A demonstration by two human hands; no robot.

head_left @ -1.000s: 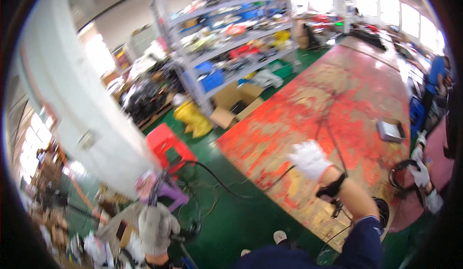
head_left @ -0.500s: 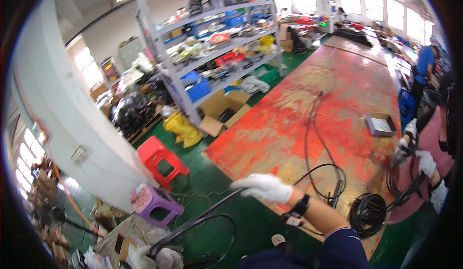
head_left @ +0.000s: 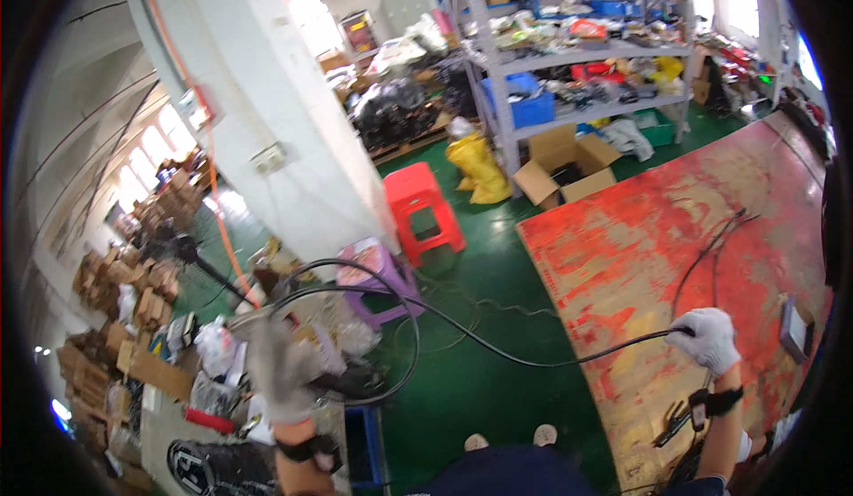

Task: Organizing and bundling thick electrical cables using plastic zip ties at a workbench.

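Here, gloved fingers [head_left: 686, 336] of the right hand [head_left: 708, 340] are clenched around a black cable [head_left: 498, 348] that sags left over the green floor [head_left: 480, 256] to the left hand [head_left: 277, 367], which grips its loops near a purple stool [head_left: 384, 276].

between the hands: mostly open green floor [head_left: 498, 380], only the black cable [head_left: 498, 347] stretched across it from the left hand [head_left: 280, 367] to the right hand [head_left: 708, 339]
left side: pretty cramped, cable loops, a purple stool [head_left: 378, 274] and a cluttered bench [head_left: 195, 389] packed right around that hand
right side: lots of room over the red worktop [head_left: 675, 256], just a thin cable and a small grey box [head_left: 791, 329] near the edge
further back: red stool [head_left: 419, 207], open cardboard box [head_left: 564, 167] and shelving [head_left: 577, 52] block the way
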